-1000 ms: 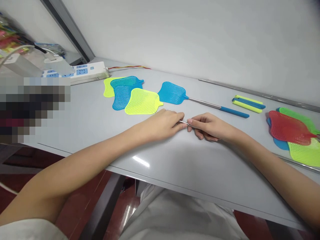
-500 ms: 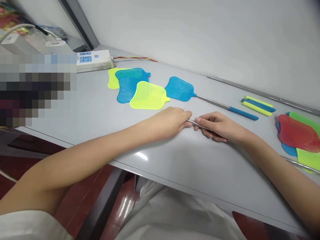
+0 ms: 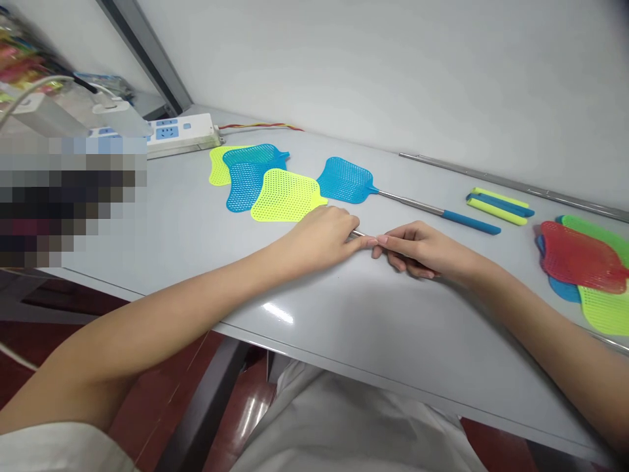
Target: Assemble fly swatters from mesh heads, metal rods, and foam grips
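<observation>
Left hand [image 3: 327, 233] and right hand [image 3: 417, 249] both grasping thin silver metal rod [image 3: 359, 233], mid-view, fingertips meeting. From rod: yellow perforated plastic swatter head [image 3: 285, 196], 10 o'clock; blue perforated plastic swatter head [image 3: 346, 180], silver-shafted, 12 o'clock.

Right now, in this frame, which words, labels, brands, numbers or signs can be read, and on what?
None can be read.
Power strip: any markings are too small to read.
Wrapped goods: too blurred to tell.
Swatter heads, handles: no lettering visible.
Rod in the hands: mostly covered, no text visible.
</observation>
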A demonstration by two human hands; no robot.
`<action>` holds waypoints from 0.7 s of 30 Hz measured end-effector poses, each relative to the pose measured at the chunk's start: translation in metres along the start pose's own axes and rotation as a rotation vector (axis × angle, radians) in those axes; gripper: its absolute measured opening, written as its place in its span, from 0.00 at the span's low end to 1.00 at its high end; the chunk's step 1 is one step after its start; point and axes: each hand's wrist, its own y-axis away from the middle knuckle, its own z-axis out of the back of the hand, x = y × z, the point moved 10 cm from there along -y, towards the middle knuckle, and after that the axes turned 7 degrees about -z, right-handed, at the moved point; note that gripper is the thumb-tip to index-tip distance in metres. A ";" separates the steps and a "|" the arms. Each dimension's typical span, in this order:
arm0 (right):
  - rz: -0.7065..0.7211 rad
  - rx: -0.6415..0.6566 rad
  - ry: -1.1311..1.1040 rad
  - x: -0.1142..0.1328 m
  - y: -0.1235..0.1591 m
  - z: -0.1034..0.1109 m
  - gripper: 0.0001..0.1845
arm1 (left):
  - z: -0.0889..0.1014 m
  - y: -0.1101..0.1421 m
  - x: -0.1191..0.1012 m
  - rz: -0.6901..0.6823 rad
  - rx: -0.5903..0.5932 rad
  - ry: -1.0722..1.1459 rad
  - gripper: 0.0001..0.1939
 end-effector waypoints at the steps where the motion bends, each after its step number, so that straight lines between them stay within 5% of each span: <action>1: 0.002 0.003 -0.003 0.000 0.000 0.000 0.17 | 0.001 0.000 0.001 0.006 -0.006 -0.006 0.27; 14: -0.126 0.116 0.135 -0.005 0.010 0.006 0.21 | 0.000 -0.003 0.014 0.088 -0.006 0.129 0.30; 21: -0.050 0.130 0.046 -0.005 0.006 0.002 0.20 | -0.004 -0.003 0.014 0.058 -0.042 0.170 0.28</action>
